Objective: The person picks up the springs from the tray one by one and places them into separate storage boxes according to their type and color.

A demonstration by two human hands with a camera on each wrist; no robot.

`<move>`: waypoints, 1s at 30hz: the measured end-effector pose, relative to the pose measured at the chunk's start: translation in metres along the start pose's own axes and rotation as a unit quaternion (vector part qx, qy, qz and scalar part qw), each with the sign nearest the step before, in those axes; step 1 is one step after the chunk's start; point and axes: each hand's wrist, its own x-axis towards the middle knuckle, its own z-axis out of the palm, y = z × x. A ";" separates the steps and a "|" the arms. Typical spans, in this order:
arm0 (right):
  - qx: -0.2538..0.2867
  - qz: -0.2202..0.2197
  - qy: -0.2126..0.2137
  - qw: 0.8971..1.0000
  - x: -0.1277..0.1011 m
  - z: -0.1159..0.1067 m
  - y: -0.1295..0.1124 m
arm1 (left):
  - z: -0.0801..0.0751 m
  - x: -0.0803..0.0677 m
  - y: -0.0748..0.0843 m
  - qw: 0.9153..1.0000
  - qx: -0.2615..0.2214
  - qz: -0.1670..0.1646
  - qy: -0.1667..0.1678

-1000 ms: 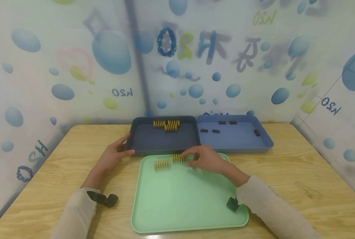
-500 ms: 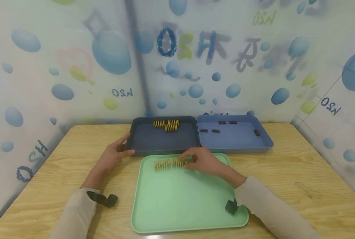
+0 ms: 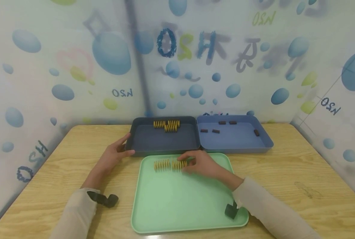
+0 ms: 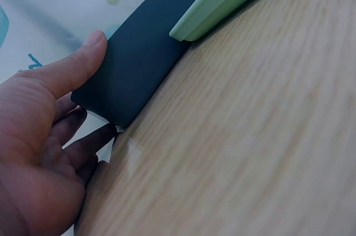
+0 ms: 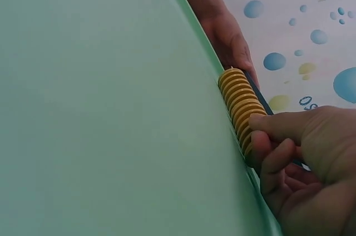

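My right hand (image 3: 203,164) has its fingers curled around a yellow spring (image 3: 179,164), pinching it at the far edge of the green tray (image 3: 180,202). That spring lies end to end with a second yellow spring (image 3: 162,164) just to its left. My left hand (image 3: 113,156) rests open, thumb and fingers pressed against the near left corner of the dark tray (image 3: 147,141). Further right, the blue tray (image 3: 234,137) sits on the tabletop (image 3: 300,172), holding small dark pieces.

two trays (image 3: 165,141) behind front tray (image 3: 180,205)
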 end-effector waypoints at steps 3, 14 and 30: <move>-0.001 0.004 0.007 1.000 0.000 0.001 0.001 | 0.000 0.000 0.000 1.000 0.000 0.001 -0.001; 0.017 0.021 0.004 1.000 -0.002 0.003 0.000 | -0.001 0.000 0.000 1.000 0.013 0.005 -0.001; 0.036 0.035 0.005 0.999 0.000 0.003 -0.005 | 0.000 0.001 -0.001 1.000 0.007 0.005 0.000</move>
